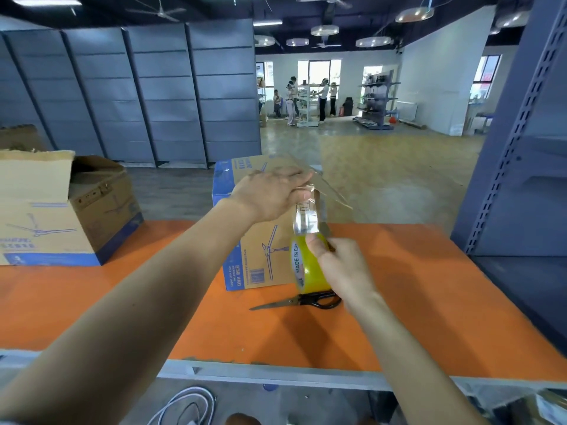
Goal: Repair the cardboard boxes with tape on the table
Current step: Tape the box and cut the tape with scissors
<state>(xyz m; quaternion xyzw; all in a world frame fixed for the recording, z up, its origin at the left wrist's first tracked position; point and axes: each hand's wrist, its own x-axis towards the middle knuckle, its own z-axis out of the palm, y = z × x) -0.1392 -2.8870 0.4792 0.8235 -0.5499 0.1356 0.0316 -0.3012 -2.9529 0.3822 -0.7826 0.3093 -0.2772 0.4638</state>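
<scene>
The right hand point(340, 266) is wrapped round a yellowish tape roll point(307, 265), thumb on top of the roll and fingers curled behind it, holding it up off the surface with its printed side turned toward the camera. From the roll a clear tape strip point(305, 216) runs upward to the left hand point(270, 191), which is seen from the back and holds the strip's free end at its fingertips (the exact pinch is hidden behind the knuckles).

Both hands are in front of the middle box point(260, 262), a brown carton with blue edges and a fan drawing, which stands on the orange surface point(429, 302) with its top flap raised behind the left hand. Just below the roll, black-handled scissors point(294, 302) lie flat on the surface, blades pointing left, near the front corner of that box.

Well apart to the left stands a second open box point(46, 216) of the same print, its flap up and torn along the edge. Grey panels point(168, 87) stand behind the surface, and a blue-grey shelving upright point(515, 148) rises at the right.
</scene>
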